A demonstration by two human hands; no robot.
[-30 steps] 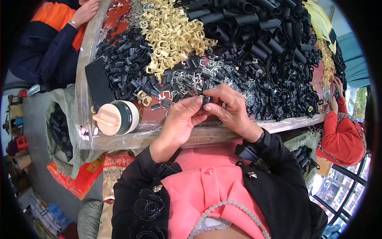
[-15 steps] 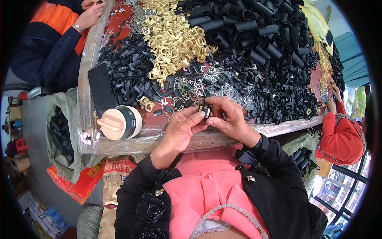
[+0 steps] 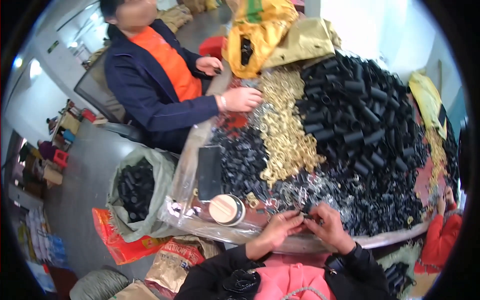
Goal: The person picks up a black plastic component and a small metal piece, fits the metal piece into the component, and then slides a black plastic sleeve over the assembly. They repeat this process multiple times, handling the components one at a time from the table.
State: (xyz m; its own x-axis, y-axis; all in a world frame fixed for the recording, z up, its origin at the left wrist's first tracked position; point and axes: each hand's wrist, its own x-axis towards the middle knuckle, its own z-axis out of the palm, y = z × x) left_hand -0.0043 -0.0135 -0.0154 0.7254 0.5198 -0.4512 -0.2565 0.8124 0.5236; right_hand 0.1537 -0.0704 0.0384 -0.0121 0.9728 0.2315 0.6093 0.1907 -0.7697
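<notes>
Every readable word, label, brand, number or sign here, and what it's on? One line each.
Brown paper sack: large printed lettering, partly legible; wording not copied here.
Orange-red bag: yellow patch, too blurred to read.
Yellow bag: green print, cannot make out letters.
Wall sign: too small to read.
Small black part between left hand and right hand: too small and blurred to tell any marking.

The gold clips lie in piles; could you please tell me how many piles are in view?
2: a large pile left of the black tubes, and a narrow pile at the far right, below the pale yellow bag. Others may be hidden.
</notes>
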